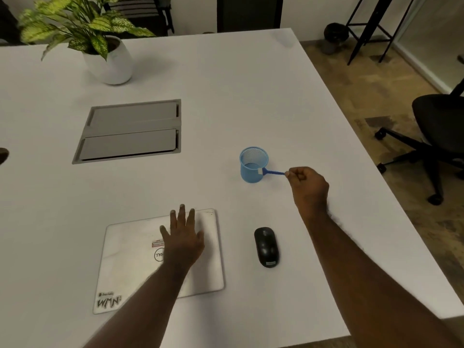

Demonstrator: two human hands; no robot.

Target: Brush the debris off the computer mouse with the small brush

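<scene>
A black computer mouse (267, 246) lies on the white table (226, 101), near the front right. Beyond it, my right hand (308, 189) pinches the end of a small blue brush (273, 172). The brush points left, its head overlapping the side of a blue mesh cup (252, 165). My left hand (182, 236) rests flat with fingers spread on a closed white laptop (130, 249), to the left of the mouse. No debris can be made out on the mouse at this distance.
A potted plant (108, 59) stands at the back left. A grey cable hatch (130, 130) is set into the table's middle. The table's right edge runs close to my right arm, with a black office chair (437, 131) on the floor beyond.
</scene>
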